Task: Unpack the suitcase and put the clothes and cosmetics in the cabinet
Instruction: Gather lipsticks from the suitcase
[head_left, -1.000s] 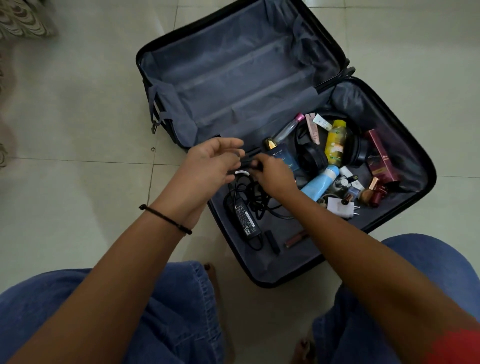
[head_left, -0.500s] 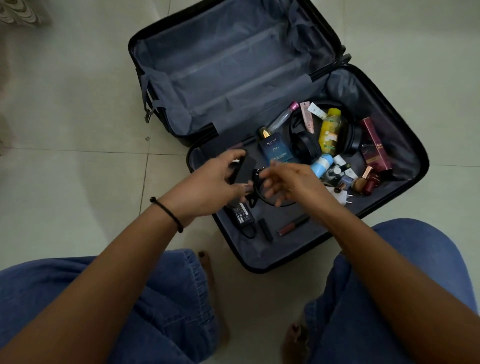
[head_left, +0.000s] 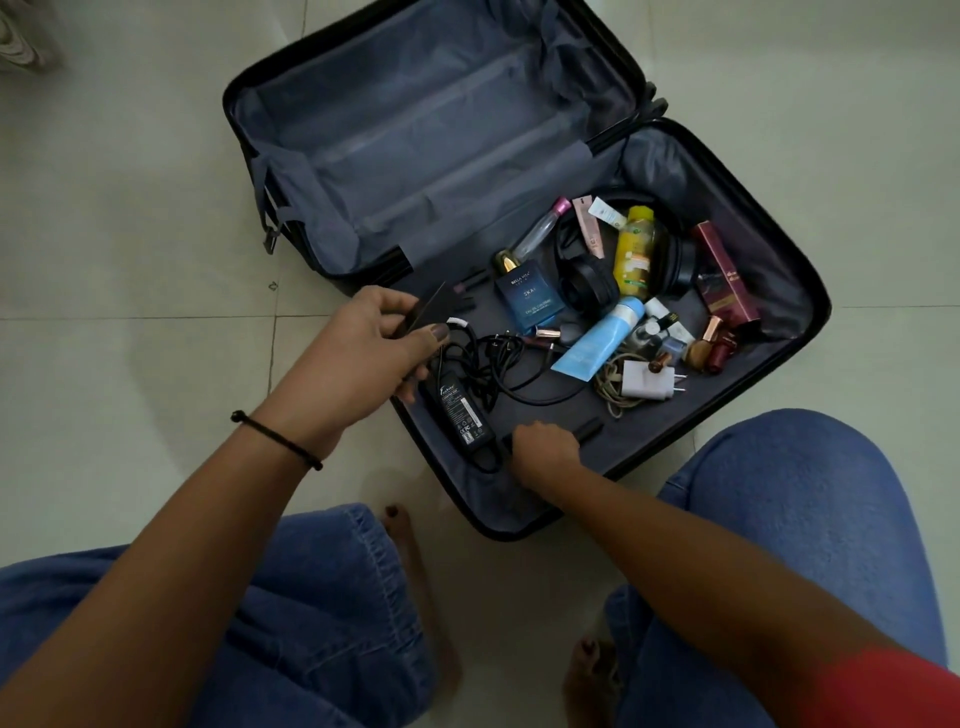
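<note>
The hard-shelled suitcase (head_left: 415, 130) lies open on glossy floor tiles (head_left: 130, 234), and its soft grey lining is creased.

The left hand (head_left: 363, 343) pinches a thin, flat black piece (head_left: 434, 310) between thumb and curled fingers, holding it edge-up over the near half of the case. Just under that grip lies a boxy black charger brick (head_left: 462, 410). Its rubbery cable (head_left: 498, 364) is tangled in loops beside the thumb.

The right hand (head_left: 545, 452) is knuckles-up over a slim dark stick (head_left: 589, 430), one end of which pokes out past the knuckles. The fingertips are hidden, so I cannot tell whether they have closed on it.

The cosmetics lie heaped beyond both hands:
- a square blue perfume bottle (head_left: 530, 301)
- a squeezy pale-blue tube (head_left: 597, 343)
- a clear yellow bottle (head_left: 635, 249)
- a long maroon box (head_left: 724, 275)

Round padded black headphones (head_left: 587, 286) sit among them. A white plug (head_left: 647, 382) lies just beyond the stick's end.
</note>
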